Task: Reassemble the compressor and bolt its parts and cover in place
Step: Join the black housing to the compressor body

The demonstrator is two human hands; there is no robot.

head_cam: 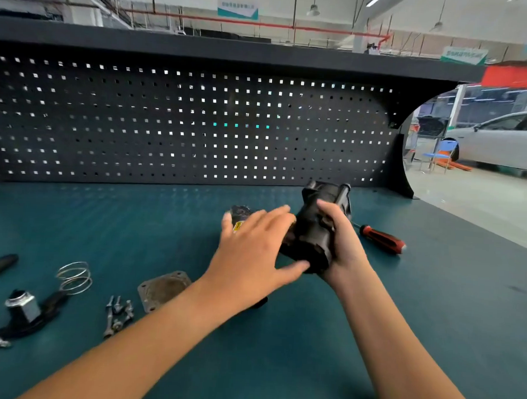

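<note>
Curling round the black compressor body (312, 232), the right hand (342, 241) has it in its grip. The blurred left hand (253, 249), grip wide, touches it and half hides a yellow-labelled part (240, 212).

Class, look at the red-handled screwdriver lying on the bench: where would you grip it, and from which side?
Take the screwdriver by its red handle, from above and the right. It lies flat, handle end free, while its thin shaft points toward the compressor body that the right hand grips.
</note>
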